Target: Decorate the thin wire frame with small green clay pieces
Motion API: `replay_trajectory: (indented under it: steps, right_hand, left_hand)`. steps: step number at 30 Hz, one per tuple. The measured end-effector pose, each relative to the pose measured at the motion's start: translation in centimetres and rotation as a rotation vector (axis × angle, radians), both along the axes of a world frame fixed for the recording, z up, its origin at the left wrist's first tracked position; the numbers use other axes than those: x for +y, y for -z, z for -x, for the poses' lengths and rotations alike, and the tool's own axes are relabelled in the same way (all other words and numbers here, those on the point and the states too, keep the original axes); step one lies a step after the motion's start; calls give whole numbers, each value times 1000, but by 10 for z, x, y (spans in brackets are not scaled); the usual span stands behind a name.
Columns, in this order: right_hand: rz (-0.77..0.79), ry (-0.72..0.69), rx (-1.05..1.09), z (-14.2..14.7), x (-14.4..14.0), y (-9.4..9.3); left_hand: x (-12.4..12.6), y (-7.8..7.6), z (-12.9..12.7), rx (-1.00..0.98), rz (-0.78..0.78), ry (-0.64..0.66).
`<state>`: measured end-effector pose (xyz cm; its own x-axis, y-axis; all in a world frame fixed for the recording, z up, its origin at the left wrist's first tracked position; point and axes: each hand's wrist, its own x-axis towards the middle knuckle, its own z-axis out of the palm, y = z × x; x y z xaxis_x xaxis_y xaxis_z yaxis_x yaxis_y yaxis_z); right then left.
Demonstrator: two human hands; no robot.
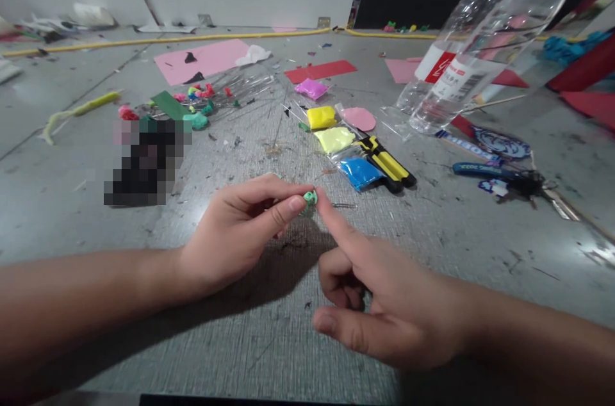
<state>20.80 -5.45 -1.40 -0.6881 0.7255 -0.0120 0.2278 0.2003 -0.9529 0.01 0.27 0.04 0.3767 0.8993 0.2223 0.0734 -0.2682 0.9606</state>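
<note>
Partly, the left fingers (278,215) hide the small green piece (310,198) they pinch

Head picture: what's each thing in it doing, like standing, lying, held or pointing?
Left hand: pinching
Green piece: held in left hand
Right hand: index finger stretched out
Bottles: standing upright
Pliers: lying down
Blue packet: lying down
Keys: lying down
Large pink paper: lying flat

- A small, light-green, uneven-surfaced piece (310,198) is pinched at its left side by the left fingers (278,215).
- Its right edge is touched by one of the right fingers (329,211).
- It is partly covered.
</note>
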Motion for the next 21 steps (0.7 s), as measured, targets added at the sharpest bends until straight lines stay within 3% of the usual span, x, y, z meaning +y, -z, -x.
replay_trajectory:
  steps: [21]
  right_hand:
    - [35, -14, 42, 1, -1, 1]
  left_hand:
    - [-3, 2, -2, -46, 59, -23]
